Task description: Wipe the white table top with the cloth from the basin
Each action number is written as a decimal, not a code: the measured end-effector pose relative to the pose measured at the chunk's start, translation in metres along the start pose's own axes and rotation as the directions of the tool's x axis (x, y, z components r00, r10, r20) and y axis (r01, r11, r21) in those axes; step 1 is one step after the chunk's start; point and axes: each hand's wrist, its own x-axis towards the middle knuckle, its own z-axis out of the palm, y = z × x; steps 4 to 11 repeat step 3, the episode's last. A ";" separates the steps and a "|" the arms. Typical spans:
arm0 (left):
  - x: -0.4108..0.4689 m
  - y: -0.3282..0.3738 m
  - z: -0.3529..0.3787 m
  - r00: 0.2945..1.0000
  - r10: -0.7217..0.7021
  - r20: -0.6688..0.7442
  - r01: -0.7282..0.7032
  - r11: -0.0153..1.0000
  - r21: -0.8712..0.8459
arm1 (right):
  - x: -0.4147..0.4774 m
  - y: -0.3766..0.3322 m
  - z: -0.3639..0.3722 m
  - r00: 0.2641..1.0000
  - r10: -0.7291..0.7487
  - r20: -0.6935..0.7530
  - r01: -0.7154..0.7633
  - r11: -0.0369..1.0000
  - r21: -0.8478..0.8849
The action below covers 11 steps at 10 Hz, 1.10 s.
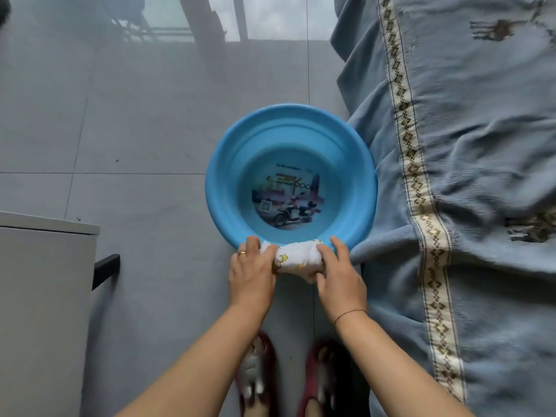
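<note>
A round blue basin (222, 164) stands on the grey tiled floor, with a printed picture on its bottom and what looks like water inside. Over its near rim I hold a rolled white cloth (296, 257) with small yellow prints. My left hand (251, 266), with a ring on one finger, grips the cloth's left end. My right hand (340, 272) grips its right end. A corner of the white table top (45, 221) shows at the left edge, apart from both hands.
A bed with a blue blanket (481, 176) with a patterned stripe fills the right side and touches the basin's rim. My feet in red slippers (255, 374) stand just behind the basin. A dark handle (105, 269) sticks out below the table. Grey floor tiles (135, 130) lie to the left.
</note>
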 end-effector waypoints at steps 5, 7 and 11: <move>-0.009 -0.008 -0.021 0.998 0.000 0.070 -0.005 0.998 0.061 | -0.007 -0.018 -0.039 1.000 -0.018 0.013 0.021 0.966 -0.256; -0.009 -0.008 -0.021 0.998 0.000 0.070 -0.005 0.998 0.061 | -0.007 -0.018 -0.039 1.000 -0.018 0.013 0.021 0.966 -0.256; -0.009 -0.008 -0.021 0.998 0.000 0.070 -0.005 0.998 0.061 | -0.007 -0.018 -0.039 1.000 -0.018 0.013 0.021 0.966 -0.256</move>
